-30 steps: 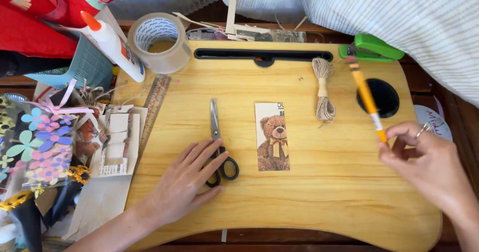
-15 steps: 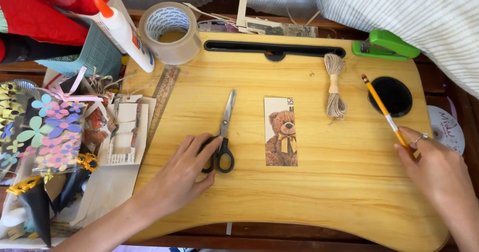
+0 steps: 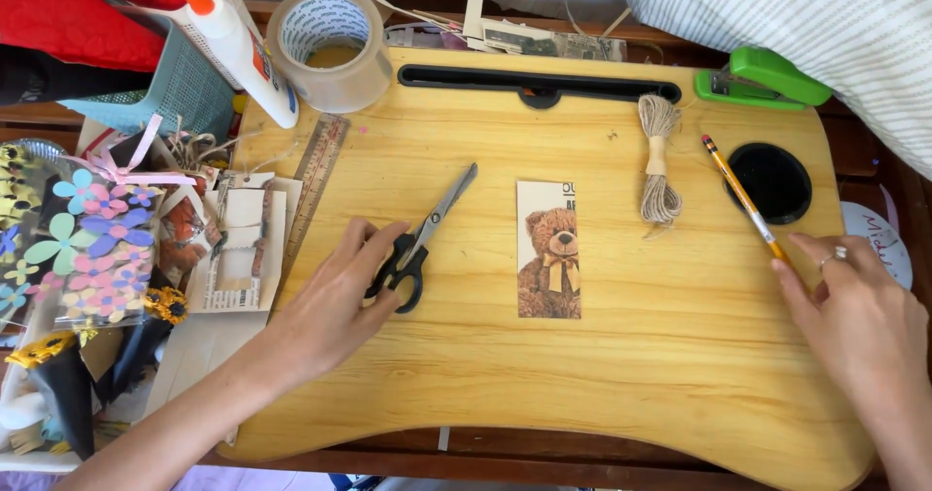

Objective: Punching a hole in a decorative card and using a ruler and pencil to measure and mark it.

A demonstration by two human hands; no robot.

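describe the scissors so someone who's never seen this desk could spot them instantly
On the pale wooden lap desk, look left of the small teddy bear picture card lying at its centre. The black-handled metal scissors lie there shut, blades pointing up and right, with the left hand on the handles. Nothing else on the board has metal blades.

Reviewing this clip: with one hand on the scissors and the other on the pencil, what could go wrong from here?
1. The left hand grips the scissors by the handles, blades slightly parted and close to the teddy bear card; a careless lift might nick it.
2. The right hand holds the pencil near the round cup hole; it could roll in if released.
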